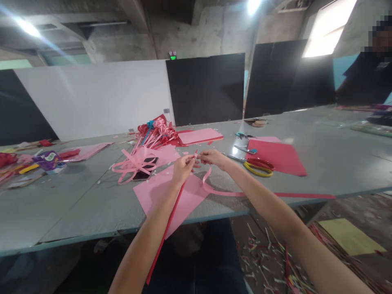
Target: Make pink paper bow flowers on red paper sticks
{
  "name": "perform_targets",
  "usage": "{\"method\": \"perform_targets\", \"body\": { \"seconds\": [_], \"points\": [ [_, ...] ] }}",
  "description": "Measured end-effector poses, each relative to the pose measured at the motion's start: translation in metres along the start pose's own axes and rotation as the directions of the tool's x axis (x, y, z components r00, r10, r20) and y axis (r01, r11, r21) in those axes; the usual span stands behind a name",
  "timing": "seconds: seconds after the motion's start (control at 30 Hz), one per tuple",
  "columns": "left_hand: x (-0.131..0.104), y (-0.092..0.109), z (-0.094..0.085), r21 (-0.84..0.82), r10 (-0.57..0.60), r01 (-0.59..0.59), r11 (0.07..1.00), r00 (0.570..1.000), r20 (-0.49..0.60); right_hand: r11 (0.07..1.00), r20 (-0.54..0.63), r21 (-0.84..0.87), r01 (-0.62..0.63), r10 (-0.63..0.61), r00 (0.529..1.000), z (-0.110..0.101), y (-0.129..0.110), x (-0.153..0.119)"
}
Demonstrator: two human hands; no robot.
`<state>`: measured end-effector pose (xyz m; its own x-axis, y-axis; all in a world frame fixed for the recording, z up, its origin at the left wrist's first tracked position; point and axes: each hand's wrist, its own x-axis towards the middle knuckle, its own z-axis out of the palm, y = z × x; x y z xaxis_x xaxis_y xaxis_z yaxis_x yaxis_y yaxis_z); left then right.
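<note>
Reference item: pink sheet, lying on the table below the hands, its near corner overhanging the edge. The left forearm covers part of it.

Left hand: above the sheet's far side, fingers closed around a slim red stick near its upper tip. The stick slants across the sheet and past its near corner; the left hand hides a section.

Right hand: beyond the sheet's far right side, thumb and fingers pinching a pink strip close to the stick tip. The fingers obscure the exact contact between strip and stick. The strip curls down beside the sheet's right corner and runs right; the right forearm interrupts the view of it.

Right of the sheet: scissors, blades partly hidden by the right hand and wrist. Left of the sheet's far corner: dark phone, partly covered by looped ribbon. Far right of the sheet: a person, cut off by the picture's edge.
</note>
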<state>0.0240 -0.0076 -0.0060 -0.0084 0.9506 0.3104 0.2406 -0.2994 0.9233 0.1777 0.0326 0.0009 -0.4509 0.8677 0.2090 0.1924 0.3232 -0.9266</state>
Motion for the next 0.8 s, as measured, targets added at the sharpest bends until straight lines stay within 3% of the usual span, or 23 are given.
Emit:
{"method": "perform_targets", "body": {
  "seconds": [0.33, 0.6, 0.8],
  "points": [
    [0.007, -0.006, 0.000, -0.104, -0.062, 0.064, 0.993, 0.998, 0.019, 1.000, -0.006, 0.017, -0.019, 0.019, 1.000, -0.001, -0.005, 0.000],
    [0.007, -0.005, 0.001, -0.090, -0.065, 0.066, 0.994, 0.998, 0.012, 0.997, -0.042, 0.040, -0.062, 0.064, 0.997, -0.002, -0.017, -0.005],
    [0.007, -0.003, 0.002, -0.135, -0.089, 0.091, 0.987, 0.996, 0.015, 0.998, -0.061, 0.034, -0.052, 0.054, 0.997, 0.000, -0.013, -0.002]
  ]
}}
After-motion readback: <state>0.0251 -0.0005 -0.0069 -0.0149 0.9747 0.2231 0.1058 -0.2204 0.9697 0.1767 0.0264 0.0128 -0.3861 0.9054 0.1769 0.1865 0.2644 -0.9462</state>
